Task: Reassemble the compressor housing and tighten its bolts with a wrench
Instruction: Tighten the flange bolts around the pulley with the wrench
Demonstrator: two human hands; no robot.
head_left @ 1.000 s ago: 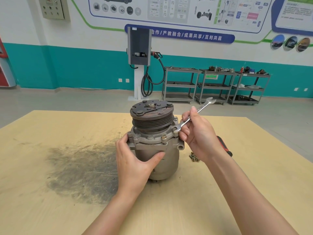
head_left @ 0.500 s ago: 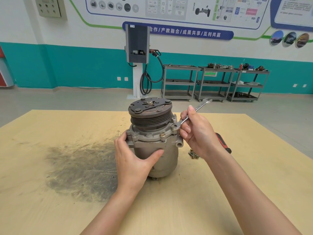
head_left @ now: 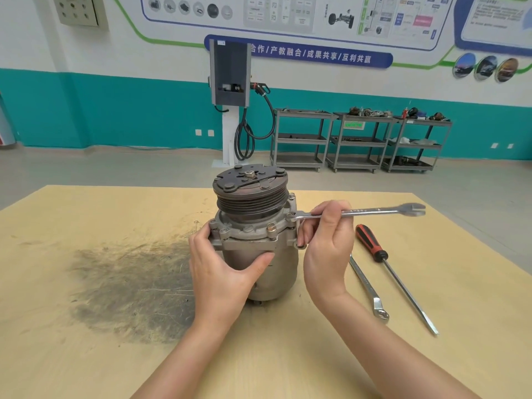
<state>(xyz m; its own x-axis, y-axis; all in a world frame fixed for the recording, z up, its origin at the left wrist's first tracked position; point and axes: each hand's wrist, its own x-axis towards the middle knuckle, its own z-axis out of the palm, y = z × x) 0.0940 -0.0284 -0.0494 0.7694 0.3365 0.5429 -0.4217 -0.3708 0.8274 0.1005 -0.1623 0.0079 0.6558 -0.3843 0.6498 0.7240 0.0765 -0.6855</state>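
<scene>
The grey compressor (head_left: pixel 283 272) stands upright on the wooden table (head_left: pixel 431 326), its dark grooved pulley (head_left: pixel 250 197) on top. My left hand (head_left: pixel 221 269) grips the housing below the flange, thumb across the front. My right hand (head_left: pixel 328 243) pinches the shaft of a silver combination wrench (head_left: pixel 374 211). Its ring end sits on a flange bolt (head_left: pixel 290 216) at the right side. The wrench lies almost level, open jaw pointing right. Another bolt head (head_left: pixel 270 227) shows on the front of the flange.
To the right of the compressor lie a second wrench (head_left: pixel 368 289) and a red-and-black screwdriver (head_left: pixel 394 272). A dark smudge (head_left: pixel 129 283) covers the table's left half. Beyond the far table edge stand a charging post (head_left: pixel 230 105) and metal shelf carts (head_left: pixel 359 139).
My right hand has swung the wrench handle clockwise from pointing up and away to nearly level and rightward. The second wrench and whole screwdriver have come into view. My left hand keeps its grip.
</scene>
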